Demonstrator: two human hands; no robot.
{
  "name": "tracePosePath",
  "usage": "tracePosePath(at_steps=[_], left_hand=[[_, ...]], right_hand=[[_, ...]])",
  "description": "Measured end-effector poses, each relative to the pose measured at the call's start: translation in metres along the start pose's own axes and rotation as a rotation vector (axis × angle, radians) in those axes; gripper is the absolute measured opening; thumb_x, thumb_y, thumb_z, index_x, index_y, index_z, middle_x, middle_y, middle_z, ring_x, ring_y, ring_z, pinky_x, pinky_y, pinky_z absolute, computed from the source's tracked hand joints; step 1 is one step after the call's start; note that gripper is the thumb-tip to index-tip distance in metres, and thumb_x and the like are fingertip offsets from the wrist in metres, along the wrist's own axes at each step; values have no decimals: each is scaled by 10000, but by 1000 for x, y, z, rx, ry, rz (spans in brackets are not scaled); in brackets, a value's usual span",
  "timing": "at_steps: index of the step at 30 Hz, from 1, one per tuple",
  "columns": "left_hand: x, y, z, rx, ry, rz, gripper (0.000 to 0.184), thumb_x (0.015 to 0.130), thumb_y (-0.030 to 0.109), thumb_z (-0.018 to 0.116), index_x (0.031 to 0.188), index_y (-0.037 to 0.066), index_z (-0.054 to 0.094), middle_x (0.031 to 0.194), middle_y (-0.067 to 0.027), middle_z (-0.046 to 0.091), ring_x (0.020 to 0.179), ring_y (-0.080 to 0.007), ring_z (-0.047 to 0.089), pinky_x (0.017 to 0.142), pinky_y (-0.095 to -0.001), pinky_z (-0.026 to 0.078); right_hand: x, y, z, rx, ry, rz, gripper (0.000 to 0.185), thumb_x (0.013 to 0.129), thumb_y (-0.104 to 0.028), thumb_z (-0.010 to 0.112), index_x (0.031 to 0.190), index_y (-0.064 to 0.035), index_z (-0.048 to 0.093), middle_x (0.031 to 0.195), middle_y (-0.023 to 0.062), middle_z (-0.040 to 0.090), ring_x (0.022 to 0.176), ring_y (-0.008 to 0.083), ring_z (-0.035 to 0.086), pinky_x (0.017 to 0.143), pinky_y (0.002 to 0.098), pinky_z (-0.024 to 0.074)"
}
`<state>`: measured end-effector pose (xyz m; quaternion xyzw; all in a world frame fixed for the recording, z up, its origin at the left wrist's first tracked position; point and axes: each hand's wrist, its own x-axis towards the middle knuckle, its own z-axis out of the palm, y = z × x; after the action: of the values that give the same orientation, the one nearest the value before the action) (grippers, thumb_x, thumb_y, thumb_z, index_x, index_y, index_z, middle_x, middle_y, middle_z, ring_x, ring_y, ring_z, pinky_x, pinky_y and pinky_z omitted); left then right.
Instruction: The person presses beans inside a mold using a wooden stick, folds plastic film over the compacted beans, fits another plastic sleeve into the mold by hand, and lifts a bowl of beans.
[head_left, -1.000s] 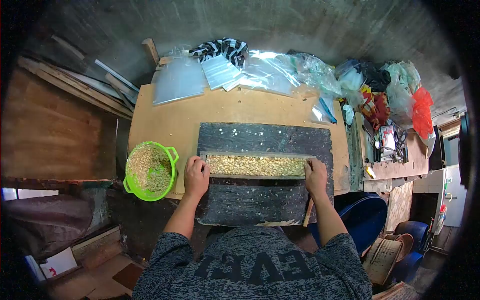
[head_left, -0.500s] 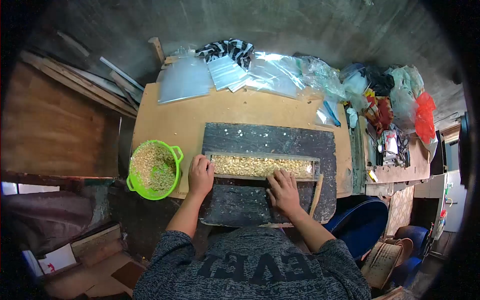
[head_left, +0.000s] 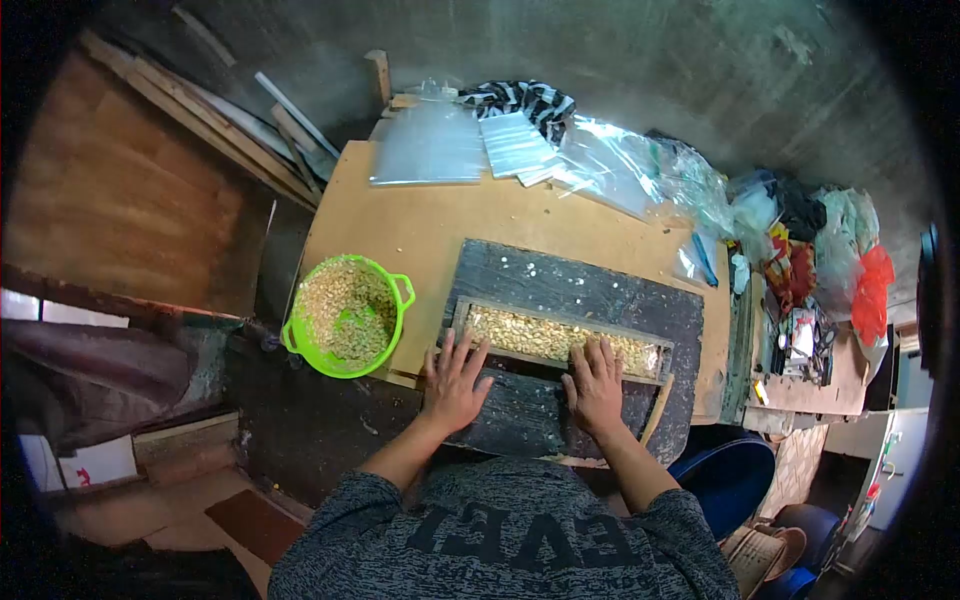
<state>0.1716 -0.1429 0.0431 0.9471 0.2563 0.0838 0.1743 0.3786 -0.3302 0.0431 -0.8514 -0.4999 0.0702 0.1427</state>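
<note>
1. The left hand (head_left: 455,390) has its grip open, fingers spread and closed around nothing, fingertips at the near side of the long frame (head_left: 667,362) by its left end, perhaps to steady it
2. The right hand (head_left: 597,392) also has an open grip, fingers reaching over the near rail onto the pale pieces (head_left: 520,333), seemingly to level or press them; whether it pushes down, I cannot tell
3. The pieces lie inside the frame, which sits flat on the dark board (head_left: 520,270), probably so its rails hold them in a strip
4. The green basket (head_left: 399,330), with more pieces, stands left of the board on the worktop (head_left: 350,220), likely for easy reach
5. A thin stick (head_left: 658,408) lies by the frame's right end, close to the right forearm; the clear plastic sheets (head_left: 430,150) lie behind, out of the hands' way
</note>
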Motion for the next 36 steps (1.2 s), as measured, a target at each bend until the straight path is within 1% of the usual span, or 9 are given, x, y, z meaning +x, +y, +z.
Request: tracePosePath(at_steps=[7, 12, 15, 16, 18, 24, 29, 32, 36], left_hand=[[8, -3, 5, 22, -69, -101, 768, 960, 467, 583, 1595, 161, 279, 1650, -145, 219, 1511, -435, 170, 1171, -671, 91], [15, -9, 4, -5, -90, -88, 770, 959, 482, 578, 1594, 160, 284, 1650, -144, 224, 1514, -430, 166, 1177, -669, 74], [18, -11, 4, -8, -100, -85, 773, 956, 490, 574, 1593, 161, 285, 1648, -147, 234, 1517, -425, 165, 1179, -669, 71], [19, -11, 3, -9, -113, -89, 775, 955, 495, 572, 1593, 162, 286, 1647, -146, 241, 1518, -422, 165, 1179, -670, 71], [20, -12, 5, -11, -102, -87, 777, 952, 498, 571, 1593, 162, 287, 1645, -144, 248, 1518, -421, 167, 1180, -670, 69], [20, -14, 5, 10, -122, -82, 784, 949, 498, 565, 1591, 143, 286, 1647, -142, 250, 1518, -422, 171, 1180, -667, 72], [18, -17, 7, -5, -100, -46, 809, 943, 434, 601, 1596, 109, 251, 1648, -162, 237, 1515, -429, 176, 1182, -647, 113], [23, -19, 9, -128, 115, -112, 881, 906, 301, 669, 1613, 110, 178, 1642, -180, 245, 1509, -437, 192, 1159, -637, 182], [48, -12, -9, -12, 12, -22, 824, 900, 309, 674, 1588, 117, 264, 1599, -176, 332, 1470, -431, 292, 1154, -636, 177]], right_hand=[[53, -35, 2, -92, 132, -145, 572, 947, -389, 629, 1458, -174, 487, 1538, 168, 377, 1483, 392, 255, 1192, 640, 140], [106, -58, -4, -75, 91, -65, 601, 937, -384, 645, 1464, -149, 477, 1482, 162, 436, 1441, 345, 335, 1177, 665, 143], [122, -66, -3, 44, -37, -85, 470, 914, -281, 669, 1340, -111, 571, 1189, 109, 647, 1188, 299, 580, 1149, 609, 252], [123, -69, -2, 43, -38, -87, 470, 914, -281, 669, 1340, -111, 571, 1189, 109, 647, 1188, 299, 580, 1149, 609, 252], [123, -73, -1, 15, -73, -254, 360, 885, -211, 664, 1233, -121, 635, 1082, 90, 685, 1084, 298, 628, 1060, 528, 396], [102, -81, 10, 86, 47, -339, 342, 845, -171, 653, 1184, -127, 652, 1183, 93, 663, 1141, 301, 614, 962, 423, 494], [94, -79, 21, 99, 54, -387, 332, 870, -177, 592, 1195, -112, 618, 1228, 91, 626, 1215, 291, 565, 982, 427, 488], [93, -81, 19, 129, 40, -367, 325, 866, -176, 590, 1183, -110, 619, 1228, 86, 623, 1231, 285, 550, 1001, 431, 475], [82, -76, 13, 116, 124, -376, 334, 845, -171, 615, 1175, -118, 631, 1199, 67, 634, 1190, 270, 563, 969, 410, 467]])
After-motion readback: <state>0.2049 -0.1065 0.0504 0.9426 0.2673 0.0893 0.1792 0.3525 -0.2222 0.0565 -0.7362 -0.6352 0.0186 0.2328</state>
